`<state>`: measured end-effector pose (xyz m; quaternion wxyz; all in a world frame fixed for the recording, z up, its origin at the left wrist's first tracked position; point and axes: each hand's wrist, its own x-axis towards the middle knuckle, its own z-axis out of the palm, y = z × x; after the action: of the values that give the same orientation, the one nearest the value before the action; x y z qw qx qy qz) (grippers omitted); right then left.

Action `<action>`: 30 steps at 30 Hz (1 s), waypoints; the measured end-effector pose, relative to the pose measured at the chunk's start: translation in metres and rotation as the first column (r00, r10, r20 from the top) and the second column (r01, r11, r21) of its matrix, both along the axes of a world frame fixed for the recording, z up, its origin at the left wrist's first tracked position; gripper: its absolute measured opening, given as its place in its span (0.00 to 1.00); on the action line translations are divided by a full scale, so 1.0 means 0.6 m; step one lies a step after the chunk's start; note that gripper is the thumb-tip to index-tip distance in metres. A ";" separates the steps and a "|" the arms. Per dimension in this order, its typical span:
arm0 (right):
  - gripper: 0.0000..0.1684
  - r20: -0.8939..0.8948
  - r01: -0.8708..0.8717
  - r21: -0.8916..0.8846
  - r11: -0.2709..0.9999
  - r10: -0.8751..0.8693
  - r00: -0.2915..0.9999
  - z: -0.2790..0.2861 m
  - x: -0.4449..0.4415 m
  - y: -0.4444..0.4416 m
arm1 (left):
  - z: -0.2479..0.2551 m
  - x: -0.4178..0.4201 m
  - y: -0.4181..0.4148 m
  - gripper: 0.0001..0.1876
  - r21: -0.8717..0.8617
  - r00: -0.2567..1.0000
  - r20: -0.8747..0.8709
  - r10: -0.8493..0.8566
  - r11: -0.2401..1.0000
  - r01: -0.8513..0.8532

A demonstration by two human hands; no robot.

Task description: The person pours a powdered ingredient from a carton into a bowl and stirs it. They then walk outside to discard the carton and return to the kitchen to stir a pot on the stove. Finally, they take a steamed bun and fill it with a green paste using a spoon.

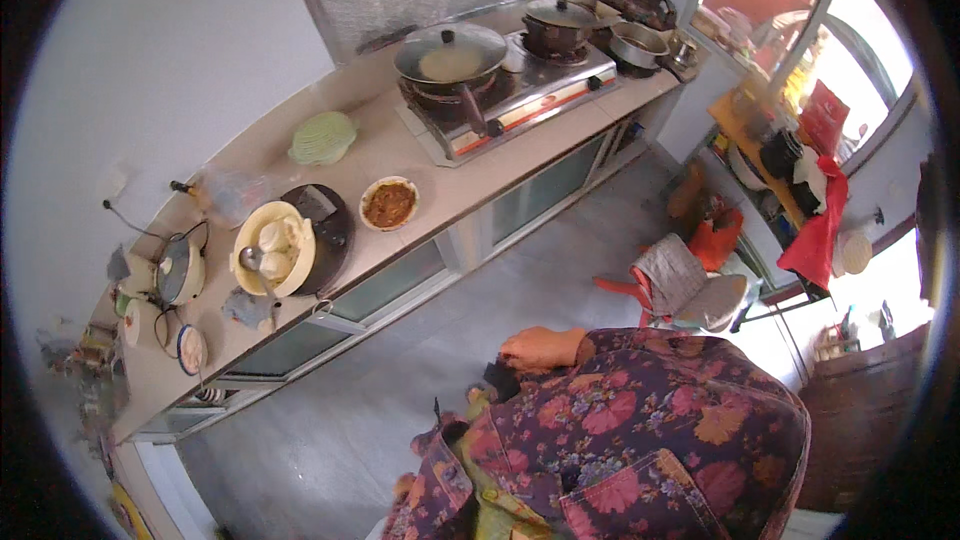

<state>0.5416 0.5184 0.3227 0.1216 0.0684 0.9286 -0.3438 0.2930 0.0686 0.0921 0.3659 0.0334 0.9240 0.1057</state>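
Observation:
My right hand (541,348), with curled fingers, rests near the front of my floral jacket, beside a small dark object (501,381); whether it grips this is unclear. A small patch of skin, apparently part of my left hand (405,484), shows at the jacket's lower left edge; the rest is hidden. Before me on the counter, a cream bowl (306,270) holds pale dough-like pieces and a metal ladle (250,258). It overlaps a dark round board or pan (334,240). Right of it sit a bowl of brown food (388,204) and a green leaf-shaped dish (324,139).
A gas stove (540,101) carries a glass-lidded frying pan (450,52) and a lidded pot (559,24). A metal pan (639,45) stands beyond. At left are an electric cooker (180,270) and a small bowl (192,350). A cloth-draped red chair (667,277) stands near shelves.

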 end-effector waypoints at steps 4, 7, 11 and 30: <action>0.11 0.041 0.119 -0.034 0.992 -0.117 0.992 -0.012 0.010 0.013 | -0.043 -0.101 -0.059 0.14 -0.380 0.758 -0.041 -0.650 0.712 0.590; 0.11 -0.028 0.121 -0.030 0.992 -0.122 0.992 0.003 0.027 0.049 | -0.034 -0.135 0.022 0.13 -0.216 0.718 -0.227 -0.658 0.753 0.621; 0.12 -0.081 0.185 0.000 0.983 -0.184 0.980 0.035 0.043 0.125 | 0.049 -0.128 0.207 0.16 0.120 0.731 -0.547 -0.407 0.827 0.550; 0.15 0.058 0.306 0.009 0.952 -0.306 0.950 0.055 -0.079 0.144 | 0.380 -0.461 0.462 0.20 0.604 0.549 0.797 0.252 -0.317 -0.731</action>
<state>0.4944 0.6048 0.3554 0.0943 0.2214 0.9029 -0.3562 0.0165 0.3458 0.3201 0.2973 -0.1584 0.3932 0.8555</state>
